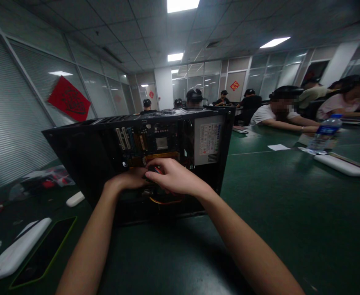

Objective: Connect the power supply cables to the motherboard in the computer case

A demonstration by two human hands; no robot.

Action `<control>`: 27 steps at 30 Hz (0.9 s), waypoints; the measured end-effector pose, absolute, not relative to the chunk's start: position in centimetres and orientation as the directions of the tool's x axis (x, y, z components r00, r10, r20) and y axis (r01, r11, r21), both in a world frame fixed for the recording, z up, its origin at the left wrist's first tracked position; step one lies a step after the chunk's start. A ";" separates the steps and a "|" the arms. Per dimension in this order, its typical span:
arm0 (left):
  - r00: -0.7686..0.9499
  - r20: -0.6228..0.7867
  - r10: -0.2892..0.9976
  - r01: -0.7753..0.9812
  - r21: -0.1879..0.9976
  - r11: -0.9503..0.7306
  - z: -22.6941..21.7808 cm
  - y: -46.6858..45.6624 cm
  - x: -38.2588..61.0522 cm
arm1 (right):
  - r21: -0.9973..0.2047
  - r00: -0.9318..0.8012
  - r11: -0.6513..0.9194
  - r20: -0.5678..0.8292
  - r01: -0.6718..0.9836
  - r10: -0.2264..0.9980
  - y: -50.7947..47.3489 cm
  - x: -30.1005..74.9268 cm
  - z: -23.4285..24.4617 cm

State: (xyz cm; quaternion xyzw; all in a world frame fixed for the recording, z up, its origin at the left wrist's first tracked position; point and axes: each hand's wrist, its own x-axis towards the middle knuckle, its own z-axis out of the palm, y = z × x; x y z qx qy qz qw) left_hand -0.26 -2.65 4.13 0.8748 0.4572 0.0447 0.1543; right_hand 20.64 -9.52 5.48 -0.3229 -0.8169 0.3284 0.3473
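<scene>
An open black computer case [75, 151] stands on the green table in front of me, its inside facing me. Its motherboard [176, 137] carries several slots and a square metal heatsink [161, 143]. At the upper right of the case sits a labelled power supply [209, 139]. My right hand [176, 176] is curled closed over dark and red power wires in the middle of the case. Beside it, my left hand [132, 179] reaches in under the motherboard, its fingertips hidden. A loop of yellow and red wires [167, 201] hangs below both hands.
To my left lie a white device [18, 250], a dark green-edged mat [46, 252], a small white object [75, 199] and plastic bags [49, 177]. At right are a water bottle [325, 133], a long white object [341, 165] and paper [278, 147]. Several people sit beyond.
</scene>
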 end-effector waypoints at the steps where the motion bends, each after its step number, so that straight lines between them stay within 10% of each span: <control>1: 0.591 -0.016 0.806 0.769 0.313 -0.557 4.2 -2.7 -0.2 | -0.745 -0.545 0.598 0.383 0.295 0.746 -9.6 20.7 5.6; 9: 0.298 0.453 0.840 0.887 0.194 -0.420 5.6 -2.9 2.5 | -0.477 -0.824 0.810 0.264 0.340 0.501 -11.9 21.2 6.8; 16: 0.209 0.516 0.831 0.978 -0.104 -0.181 6.0 -2.4 5.5 | -0.351 -0.851 0.856 0.231 0.378 0.471 -13.2 21.4 7.3; 27: 0.138 0.501 0.854 0.990 -0.074 -0.117 6.6 -3.4 6.0 | -0.340 -0.851 0.855 0.219 0.392 0.478 -13.1 21.4 7.2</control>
